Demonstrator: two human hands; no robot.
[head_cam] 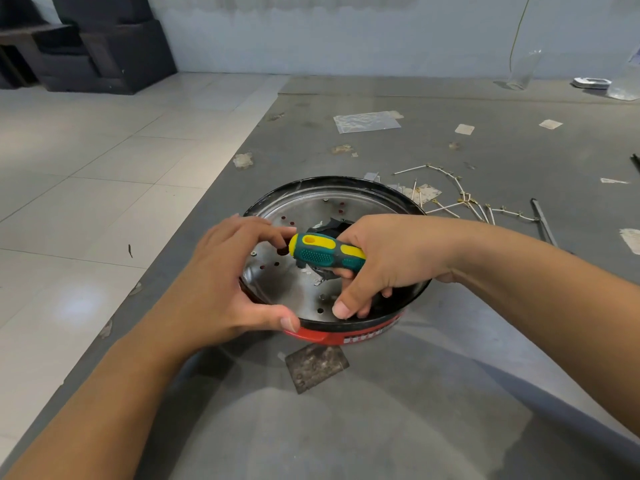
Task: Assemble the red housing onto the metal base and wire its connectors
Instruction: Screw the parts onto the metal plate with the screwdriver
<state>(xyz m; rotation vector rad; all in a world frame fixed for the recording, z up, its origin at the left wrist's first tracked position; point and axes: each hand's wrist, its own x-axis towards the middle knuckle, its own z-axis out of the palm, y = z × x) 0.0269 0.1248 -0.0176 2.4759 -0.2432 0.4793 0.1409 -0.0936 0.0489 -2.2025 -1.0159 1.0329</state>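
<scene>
1. A round metal base [304, 206], its floor pierced with small holes, sits inside a red housing [349, 336] on a grey work surface [381, 410]; only the housing's near wall shows, below the base's front rim.
2. The left hand [225, 292] grips the base's near-left rim, thumb pressed on the red housing's edge, fingers curled over the rim into the base.
3. The right hand [388, 261] reaches into the base from the right, clenched around a green-and-yellow screwdriver [327, 251] whose handle butt points left toward the left hand's fingertips; its shaft and tip are hidden by the hand.
4. A dark opening [332, 226] at the base's centre shows just behind the screwdriver handle.
5. A worn square metal plate [317, 367] lies flat just in front of the red housing.
6. Behind and to the right of the base, a tangle of pale wires [464, 197] with small connectors lies loose.
7. Farther behind the base, a clear plastic bag [367, 121] lies flat.
</scene>
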